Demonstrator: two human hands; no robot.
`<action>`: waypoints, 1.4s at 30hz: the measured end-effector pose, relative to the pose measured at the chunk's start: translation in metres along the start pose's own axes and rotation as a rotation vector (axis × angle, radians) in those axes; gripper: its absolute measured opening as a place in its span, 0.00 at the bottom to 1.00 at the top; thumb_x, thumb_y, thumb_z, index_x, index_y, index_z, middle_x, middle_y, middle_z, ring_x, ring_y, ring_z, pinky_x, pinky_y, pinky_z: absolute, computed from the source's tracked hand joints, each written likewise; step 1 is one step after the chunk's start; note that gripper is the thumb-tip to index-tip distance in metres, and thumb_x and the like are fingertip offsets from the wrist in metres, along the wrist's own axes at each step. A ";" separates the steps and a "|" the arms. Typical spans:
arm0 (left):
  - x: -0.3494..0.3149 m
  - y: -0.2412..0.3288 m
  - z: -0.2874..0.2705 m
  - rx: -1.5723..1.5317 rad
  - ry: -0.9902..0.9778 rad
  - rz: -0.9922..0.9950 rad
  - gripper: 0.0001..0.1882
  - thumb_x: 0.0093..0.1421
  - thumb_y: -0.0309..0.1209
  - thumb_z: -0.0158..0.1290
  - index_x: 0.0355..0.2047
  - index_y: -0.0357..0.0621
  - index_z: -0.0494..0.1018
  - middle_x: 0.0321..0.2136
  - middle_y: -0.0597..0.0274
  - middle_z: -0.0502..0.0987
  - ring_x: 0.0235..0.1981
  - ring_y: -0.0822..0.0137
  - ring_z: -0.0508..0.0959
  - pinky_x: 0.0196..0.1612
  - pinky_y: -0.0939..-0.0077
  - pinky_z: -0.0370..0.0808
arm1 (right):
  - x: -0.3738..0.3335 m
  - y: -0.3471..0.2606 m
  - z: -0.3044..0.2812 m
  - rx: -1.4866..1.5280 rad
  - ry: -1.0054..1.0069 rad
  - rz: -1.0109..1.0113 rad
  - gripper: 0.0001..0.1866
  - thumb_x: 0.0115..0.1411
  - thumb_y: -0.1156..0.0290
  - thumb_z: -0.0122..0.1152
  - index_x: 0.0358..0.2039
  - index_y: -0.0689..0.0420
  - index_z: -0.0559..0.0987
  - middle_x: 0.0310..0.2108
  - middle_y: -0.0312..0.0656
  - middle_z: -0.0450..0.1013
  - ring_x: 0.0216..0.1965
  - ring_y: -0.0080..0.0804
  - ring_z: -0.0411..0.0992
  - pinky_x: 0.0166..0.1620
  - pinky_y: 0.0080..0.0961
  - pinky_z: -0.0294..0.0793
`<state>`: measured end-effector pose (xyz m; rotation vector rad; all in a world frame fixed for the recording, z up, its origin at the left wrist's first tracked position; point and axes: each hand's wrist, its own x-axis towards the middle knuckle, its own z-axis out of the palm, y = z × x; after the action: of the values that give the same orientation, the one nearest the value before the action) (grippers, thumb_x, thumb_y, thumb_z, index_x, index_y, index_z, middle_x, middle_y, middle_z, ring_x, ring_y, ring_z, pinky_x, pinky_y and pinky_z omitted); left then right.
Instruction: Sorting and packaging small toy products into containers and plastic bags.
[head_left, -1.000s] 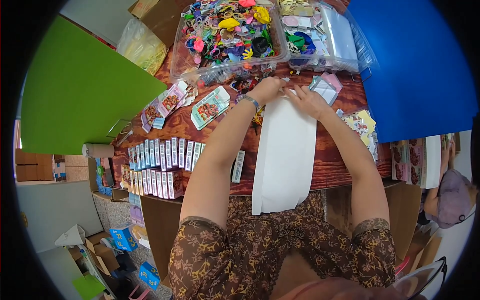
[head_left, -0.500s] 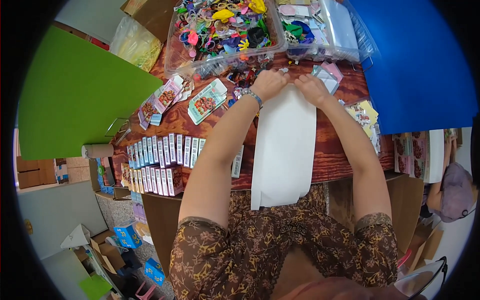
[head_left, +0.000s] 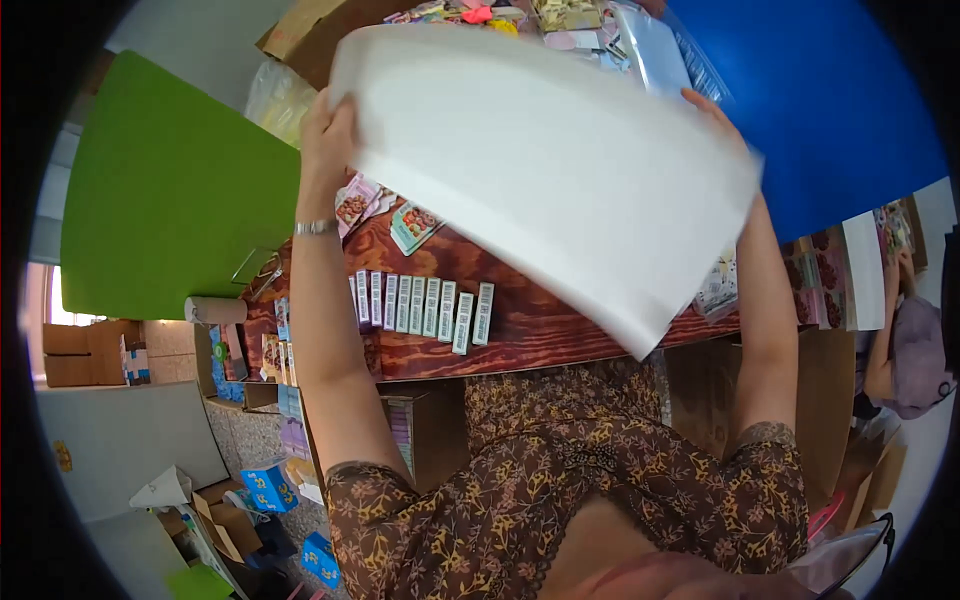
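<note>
A large white sheet (head_left: 550, 170), of paper or thin card, is held up slantwise over the table and blurred by motion. My left hand (head_left: 328, 130) grips its left end, fingers closed round the edge. At the other end, my right hand (head_left: 715, 115) holds it from behind; most of that hand is hidden by the sheet. Below the sheet stands a row of slim small boxes (head_left: 432, 305) with pale, printed edges. Flat printed cartons (head_left: 412, 228) lie on the wood-patterned table (head_left: 540, 345), partly covered by the sheet.
Behind the sheet are tubs of colourful small items (head_left: 475, 14) and a clear plastic bag (head_left: 280, 100). A green panel (head_left: 180, 190) rises at left, a blue panel (head_left: 840, 110) at right. Another person (head_left: 918, 345) is at the far right.
The white sheet, earlier lengthwise in front of me, is now raised and turned crosswise. My hands have moved from close together at its far end to wide apart.
</note>
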<state>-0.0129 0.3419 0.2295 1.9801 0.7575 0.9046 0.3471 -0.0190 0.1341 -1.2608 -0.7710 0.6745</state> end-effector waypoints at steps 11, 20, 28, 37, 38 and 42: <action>-0.233 0.014 0.142 -0.285 0.276 -0.093 0.38 0.63 0.22 0.50 0.68 0.28 0.43 0.65 0.42 0.54 0.67 0.52 0.57 0.68 0.60 0.56 | -0.015 -0.030 0.132 0.303 0.172 -0.174 0.35 0.62 0.69 0.66 0.64 0.64 0.60 0.59 0.47 0.66 0.57 0.38 0.69 0.56 0.36 0.73; -0.183 0.002 0.138 -0.131 -0.062 -0.014 0.37 0.64 0.26 0.54 0.67 0.28 0.49 0.66 0.40 0.56 0.67 0.54 0.58 0.68 0.65 0.56 | -0.086 0.044 0.081 0.014 -0.192 0.266 0.37 0.58 0.72 0.67 0.66 0.62 0.60 0.56 0.45 0.70 0.54 0.35 0.71 0.56 0.32 0.72; -0.161 -0.096 0.216 -0.368 -0.173 -0.252 0.18 0.60 0.19 0.49 0.51 0.36 0.64 0.37 0.51 0.81 0.38 0.65 0.81 0.41 0.70 0.75 | -0.079 0.064 0.093 -0.652 -0.065 0.172 0.43 0.56 0.71 0.67 0.68 0.59 0.56 0.64 0.52 0.62 0.66 0.46 0.60 0.65 0.38 0.60; -0.148 -0.099 0.225 -0.288 -0.193 -0.093 0.21 0.56 0.12 0.46 0.51 0.39 0.64 0.39 0.60 0.78 0.40 0.72 0.77 0.41 0.78 0.74 | -0.005 0.106 0.051 -1.080 0.051 -0.263 0.38 0.55 0.71 0.67 0.65 0.56 0.62 0.60 0.56 0.65 0.58 0.48 0.69 0.51 0.40 0.76; -0.147 -0.095 0.225 -0.293 -0.200 -0.095 0.21 0.56 0.12 0.46 0.51 0.39 0.64 0.39 0.60 0.78 0.40 0.72 0.77 0.41 0.78 0.74 | -0.009 0.109 0.048 -0.961 0.071 -0.021 0.35 0.55 0.71 0.67 0.62 0.57 0.65 0.55 0.54 0.70 0.52 0.47 0.73 0.48 0.39 0.77; -0.147 -0.098 0.220 -0.249 -0.225 -0.015 0.22 0.54 0.12 0.46 0.49 0.41 0.67 0.38 0.62 0.77 0.40 0.71 0.77 0.42 0.78 0.73 | -0.023 0.122 0.060 -0.981 0.213 0.071 0.26 0.53 0.67 0.67 0.51 0.60 0.72 0.40 0.52 0.79 0.41 0.55 0.78 0.47 0.41 0.77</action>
<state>0.0644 0.1852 0.0079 1.8148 0.5055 0.7145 0.2814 0.0189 0.0184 -2.2128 -0.9111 0.1751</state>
